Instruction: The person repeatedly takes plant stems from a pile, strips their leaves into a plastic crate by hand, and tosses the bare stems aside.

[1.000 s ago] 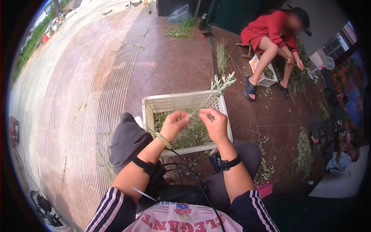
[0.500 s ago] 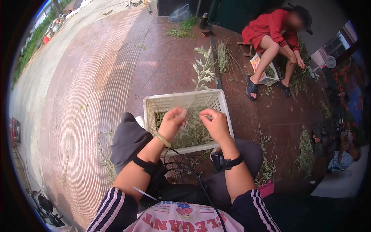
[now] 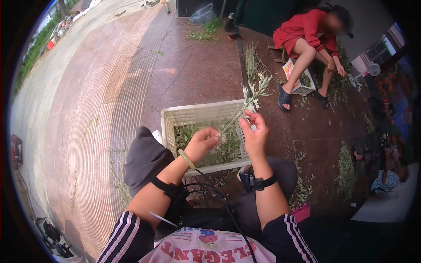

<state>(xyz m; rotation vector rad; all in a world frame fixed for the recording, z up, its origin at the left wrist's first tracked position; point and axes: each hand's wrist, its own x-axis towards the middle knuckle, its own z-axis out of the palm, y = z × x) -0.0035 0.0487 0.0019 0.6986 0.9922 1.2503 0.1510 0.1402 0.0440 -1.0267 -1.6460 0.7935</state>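
Observation:
A leafy stem (image 3: 256, 91) with pale green leaves slants up and right above the white plastic crate (image 3: 179, 111). My left hand (image 3: 204, 142) is closed on its lower end over the middle of the crate. Higher up, my right hand (image 3: 255, 135) pinches the same stem just below the leafy top, near the crate's right rim. Plucked green leaves (image 3: 228, 151) lie in the crate between my knees. The fingertips of my left hand are partly blurred.
A person in red (image 3: 309, 33) sits at the upper right with a small white basket (image 3: 303, 89) between their feet. Bare stems (image 3: 252, 63) lie on the floor beyond the crate. Leafy branches (image 3: 302, 179) lie to my right, by a pink object (image 3: 301, 213). Cables cross my lap.
The stem's leafy top has swung right and now leans over the crate's far right corner. My right hand has moved up and right onto the stem; my left hand has dropped slightly.

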